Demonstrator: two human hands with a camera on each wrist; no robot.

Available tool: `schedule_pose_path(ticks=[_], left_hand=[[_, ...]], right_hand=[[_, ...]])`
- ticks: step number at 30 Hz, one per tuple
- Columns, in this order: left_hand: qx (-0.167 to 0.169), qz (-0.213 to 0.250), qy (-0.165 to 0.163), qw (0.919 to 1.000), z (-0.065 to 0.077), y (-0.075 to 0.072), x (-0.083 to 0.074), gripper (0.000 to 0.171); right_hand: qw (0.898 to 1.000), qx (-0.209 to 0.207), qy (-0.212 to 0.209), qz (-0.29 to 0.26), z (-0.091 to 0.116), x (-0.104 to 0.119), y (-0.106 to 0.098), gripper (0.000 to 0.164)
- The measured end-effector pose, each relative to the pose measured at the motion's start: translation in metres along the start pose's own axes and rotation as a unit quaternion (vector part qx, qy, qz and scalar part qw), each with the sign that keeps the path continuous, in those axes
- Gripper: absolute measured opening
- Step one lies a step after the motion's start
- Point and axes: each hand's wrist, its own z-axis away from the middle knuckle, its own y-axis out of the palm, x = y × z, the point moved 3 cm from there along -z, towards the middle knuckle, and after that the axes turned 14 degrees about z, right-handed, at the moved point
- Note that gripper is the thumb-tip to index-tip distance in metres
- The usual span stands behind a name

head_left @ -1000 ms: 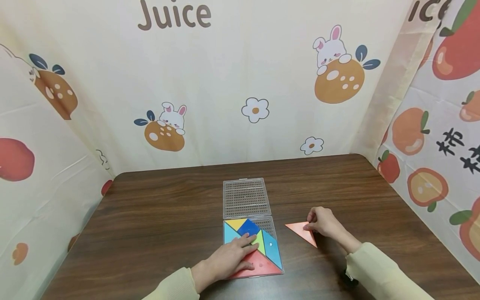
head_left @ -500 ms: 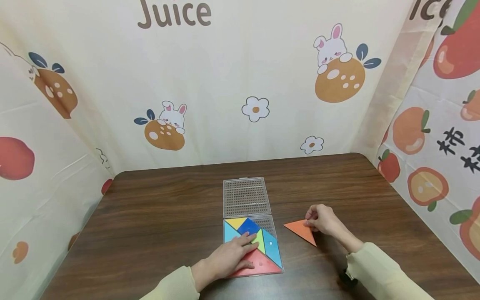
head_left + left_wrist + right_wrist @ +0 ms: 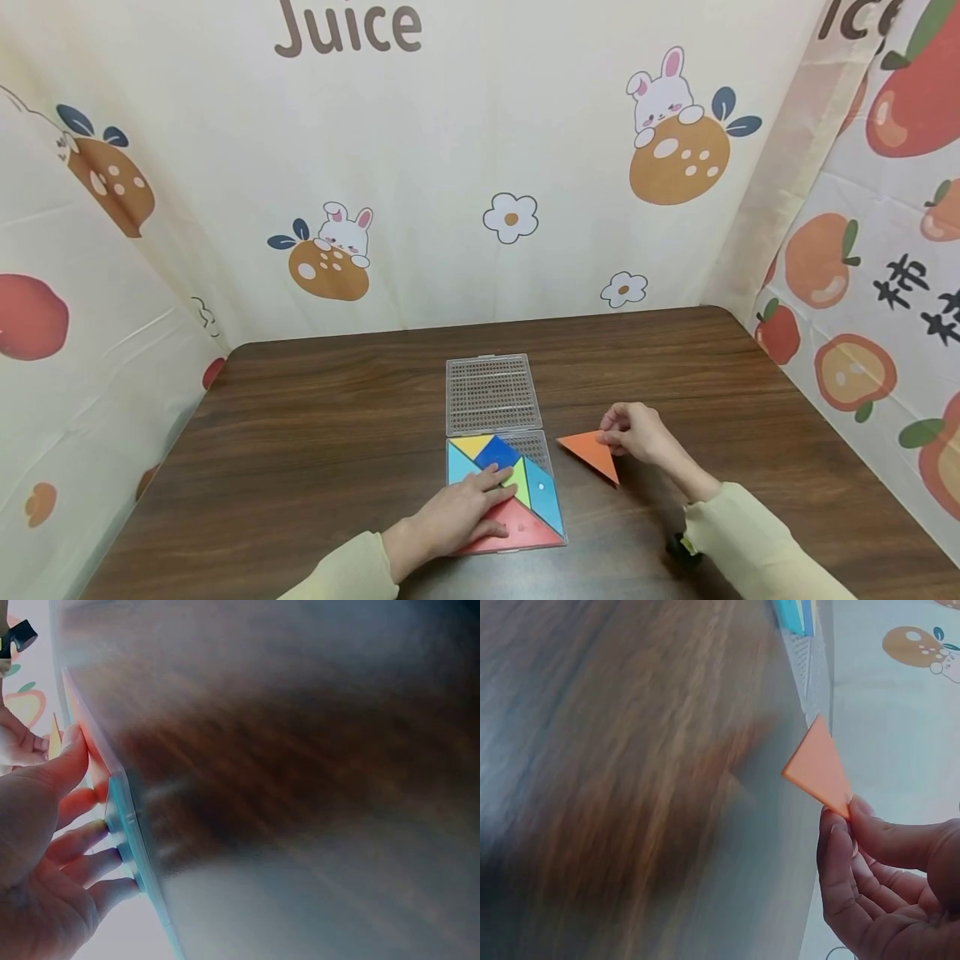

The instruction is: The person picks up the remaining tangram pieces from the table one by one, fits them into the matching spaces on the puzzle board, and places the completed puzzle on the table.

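My right hand (image 3: 637,435) pinches an orange triangle tangram piece (image 3: 587,452) by one corner, between thumb and fingers. In the right wrist view the triangle (image 3: 821,765) is held up off the table. To its left lies a clear plastic case (image 3: 536,447), bare at its upper right corner. Inside it sit a yellow piece (image 3: 471,445), a blue square (image 3: 497,452), a light green triangle (image 3: 521,482), a light blue parallelogram (image 3: 543,496), a red triangle (image 3: 525,529) and another light blue piece (image 3: 459,465). My left hand (image 3: 457,517) rests on these pieces with extended fingers, partly covering them.
The case's perforated clear lid (image 3: 492,396) lies opened flat behind it. Dark wood tabletop (image 3: 322,433) surrounds the case. A printed curtain (image 3: 450,150) hangs along the back and sides. Something small and black (image 3: 684,550) is at the right wrist.
My right hand has moved slightly left and away from me, bringing the orange triangle closer to the case. The triangle's glare has gone. My left hand has stayed in place.
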Motion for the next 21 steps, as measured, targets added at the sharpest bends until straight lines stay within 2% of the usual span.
schedule_pose_path(ticks=[21], left_hand=[[0.006, 0.009, -0.008, 0.9999, 0.001, 0.0, 0.001, 0.054]], right_hand=[[0.999, -0.017, 0.008, -0.04, -0.016, 0.025, 0.025, 0.008]])
